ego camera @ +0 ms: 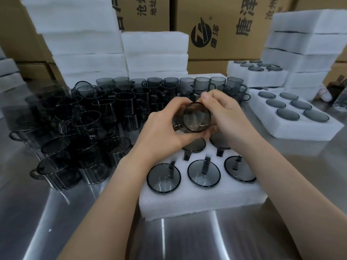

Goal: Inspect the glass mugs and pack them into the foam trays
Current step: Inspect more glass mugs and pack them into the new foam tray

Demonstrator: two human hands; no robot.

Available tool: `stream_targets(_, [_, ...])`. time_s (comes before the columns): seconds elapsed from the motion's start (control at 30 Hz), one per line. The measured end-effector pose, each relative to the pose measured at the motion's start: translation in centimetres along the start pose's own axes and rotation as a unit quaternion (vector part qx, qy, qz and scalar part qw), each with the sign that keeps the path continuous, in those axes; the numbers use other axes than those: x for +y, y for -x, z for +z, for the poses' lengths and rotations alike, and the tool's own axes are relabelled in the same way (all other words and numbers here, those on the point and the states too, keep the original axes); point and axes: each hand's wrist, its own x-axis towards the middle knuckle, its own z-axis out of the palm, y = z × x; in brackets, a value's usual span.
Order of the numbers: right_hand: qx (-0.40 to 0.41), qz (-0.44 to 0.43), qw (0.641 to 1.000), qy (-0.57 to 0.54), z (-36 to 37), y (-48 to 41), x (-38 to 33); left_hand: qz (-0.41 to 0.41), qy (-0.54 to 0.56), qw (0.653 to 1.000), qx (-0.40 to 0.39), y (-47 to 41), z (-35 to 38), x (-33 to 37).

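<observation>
— So, how far along am I?
— Nearly through this tray (197,201), I'd judge. 5 packed mugs (163,177) show in it: 3 in the near row, 2 behind, partly under your hands. Whether a 6th slot is free, I cannot tell.
— And the one I'm holding?
— Your left hand (161,132) and right hand (225,113) both grip the mug (193,119), tilted above the back row. It's being inspected, not yet packed.
— What's left?
— Plenty. A full tray (308,132) of 6 lies at right, but many loose mugs (84,128) crowd the tabletop (75,222) at left.
</observation>
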Motion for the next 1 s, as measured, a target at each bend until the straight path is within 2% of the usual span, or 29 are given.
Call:
stream_targets(0.1, [-0.036, 0.070, 0.989, -0.124, -0.6, -0.4, 0.0, 0.013, 0.040, 0.999, 0.033, 0.1, -0.1, 0.1])
stream_targets(0.23, [-0.186, 0.110, 0.953, -0.211, -0.8, -0.6, 0.4, 0.015, 0.103, 0.994, 0.043, 0.2, -0.4, 0.0])
stream_targets(0.33, [-0.235, 0.099, 0.931, -0.261, -1.1, -0.6, 0.6, 0.016, 0.124, 0.991, 0.054, 0.1, -0.4, -0.4])
stream_targets(0.53, [-0.194, 0.019, 0.954, -0.229, -1.1, -0.3, 0.4, -0.006, 0.101, 0.993, 0.067, -0.2, -0.4, -0.5])
stream_targets(0.7, [-0.128, -0.055, 0.988, -0.060, -0.6, 0.0, 0.1, -0.037, 0.108, 0.993, 0.033, -0.1, -0.3, -0.3])
stream_targets(0.83, [-0.080, -0.093, 0.992, 0.037, 0.0, 0.4, 0.0, -0.011, 0.023, 1.000, 0.001, 0.0, -0.2, -0.1])
stream_targets(1.0, [-0.015, -0.116, 0.992, 0.037, 0.3, 0.3, -0.3, 0.015, -0.022, 0.999, -0.042, -0.1, -0.3, 0.1])
